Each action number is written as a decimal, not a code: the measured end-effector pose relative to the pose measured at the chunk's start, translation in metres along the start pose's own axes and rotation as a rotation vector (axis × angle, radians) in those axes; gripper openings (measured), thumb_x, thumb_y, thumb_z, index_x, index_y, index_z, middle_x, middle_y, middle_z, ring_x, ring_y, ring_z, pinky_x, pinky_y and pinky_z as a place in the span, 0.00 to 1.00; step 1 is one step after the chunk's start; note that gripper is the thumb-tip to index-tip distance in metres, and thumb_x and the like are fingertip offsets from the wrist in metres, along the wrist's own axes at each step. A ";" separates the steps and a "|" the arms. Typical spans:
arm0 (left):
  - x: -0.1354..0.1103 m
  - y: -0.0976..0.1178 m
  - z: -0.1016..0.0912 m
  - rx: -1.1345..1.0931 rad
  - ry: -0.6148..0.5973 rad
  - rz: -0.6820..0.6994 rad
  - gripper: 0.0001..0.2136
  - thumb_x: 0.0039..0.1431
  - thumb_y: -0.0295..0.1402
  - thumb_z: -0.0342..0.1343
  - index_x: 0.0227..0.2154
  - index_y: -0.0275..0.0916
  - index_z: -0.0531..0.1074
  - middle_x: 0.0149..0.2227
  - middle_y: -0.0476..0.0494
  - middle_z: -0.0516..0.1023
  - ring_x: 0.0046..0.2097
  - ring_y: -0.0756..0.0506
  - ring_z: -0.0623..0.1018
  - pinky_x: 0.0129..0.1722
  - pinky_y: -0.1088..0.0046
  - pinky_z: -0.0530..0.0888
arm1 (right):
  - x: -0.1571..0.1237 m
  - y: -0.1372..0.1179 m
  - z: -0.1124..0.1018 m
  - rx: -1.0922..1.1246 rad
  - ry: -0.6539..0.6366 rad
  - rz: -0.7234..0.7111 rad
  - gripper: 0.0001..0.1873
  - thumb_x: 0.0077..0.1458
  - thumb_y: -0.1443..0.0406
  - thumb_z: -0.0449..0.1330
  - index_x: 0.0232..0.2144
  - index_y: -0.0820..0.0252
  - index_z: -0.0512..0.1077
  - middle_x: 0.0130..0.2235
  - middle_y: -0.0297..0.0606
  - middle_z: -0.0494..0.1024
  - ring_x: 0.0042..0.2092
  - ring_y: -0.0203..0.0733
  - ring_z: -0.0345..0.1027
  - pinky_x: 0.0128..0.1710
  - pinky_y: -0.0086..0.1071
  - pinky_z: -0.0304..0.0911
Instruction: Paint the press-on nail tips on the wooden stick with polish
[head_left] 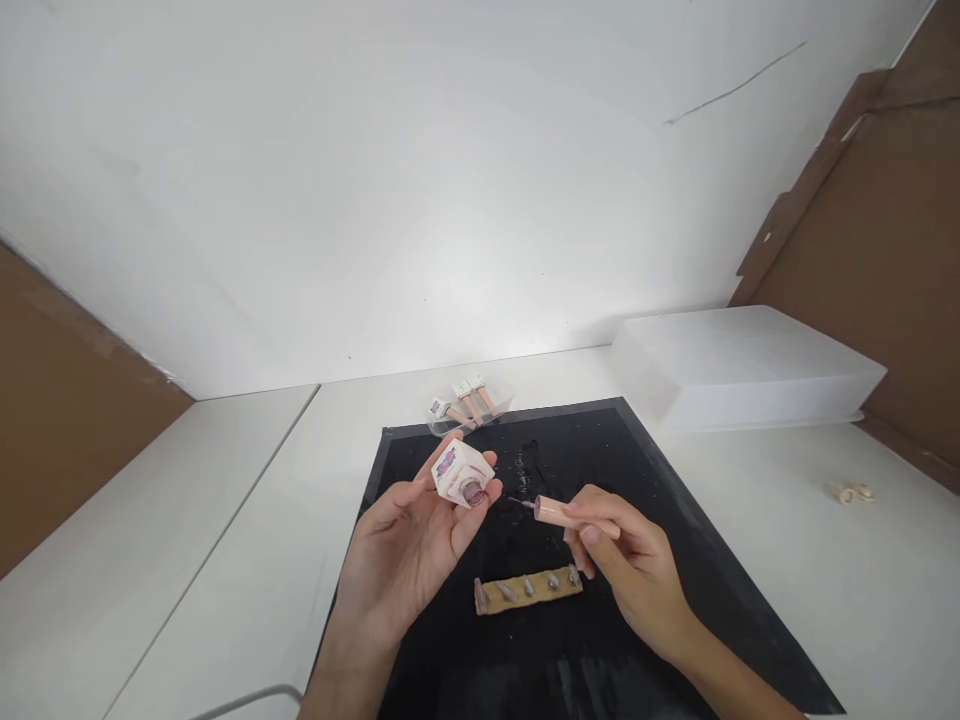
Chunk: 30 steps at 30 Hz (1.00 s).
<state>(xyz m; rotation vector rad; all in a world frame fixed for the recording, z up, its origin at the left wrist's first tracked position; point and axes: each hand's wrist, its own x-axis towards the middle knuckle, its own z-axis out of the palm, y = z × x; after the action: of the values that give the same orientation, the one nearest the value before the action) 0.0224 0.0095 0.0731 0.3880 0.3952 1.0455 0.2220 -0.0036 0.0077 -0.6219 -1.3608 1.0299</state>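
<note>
My left hand (420,545) grips a white nail polish bottle (459,472) with a purple design on its side. The bottle is tilted, and its uncapped neck faces toward me and to the right. Between the fingers of my right hand (626,550) is a peach nail polish brush cap (559,512). Its thin brush points left, just apart from the bottle's neck. Below both hands a tan strip (517,597) lies on the black mat (600,640), carrying several small greyish-mauve pointed pieces, which look like false nails.
A clear tray (495,400) with several more peach-capped white bottles stands at the mat's far edge. To the right are a white translucent box (750,365) and small cream-coloured rings (851,493). A grey cable (255,695) shows at the lower left.
</note>
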 end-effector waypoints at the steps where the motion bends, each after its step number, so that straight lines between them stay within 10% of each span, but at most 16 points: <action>1: 0.001 0.000 0.000 -0.010 0.012 0.009 0.19 0.55 0.29 0.50 0.51 0.43 0.66 0.45 0.41 0.76 0.46 0.45 0.75 0.48 0.76 0.70 | 0.000 -0.001 0.000 -0.007 -0.010 -0.016 0.09 0.58 0.66 0.54 0.39 0.50 0.72 0.28 0.32 0.66 0.24 0.32 0.60 0.21 0.27 0.56; 30: 0.018 -0.012 -0.018 0.085 -0.167 0.039 0.11 0.55 0.24 0.50 0.36 0.47 0.73 0.48 0.49 0.74 0.51 0.49 0.71 0.49 0.77 0.67 | 0.000 -0.002 -0.001 -0.257 -0.111 -0.232 0.19 0.57 0.69 0.53 0.50 0.53 0.66 0.26 0.34 0.69 0.26 0.38 0.59 0.23 0.31 0.57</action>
<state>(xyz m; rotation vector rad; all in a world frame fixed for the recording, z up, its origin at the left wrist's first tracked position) 0.0305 0.0223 0.0496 0.5567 0.2841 1.0282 0.2237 -0.0046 0.0095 -0.5852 -1.6367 0.7180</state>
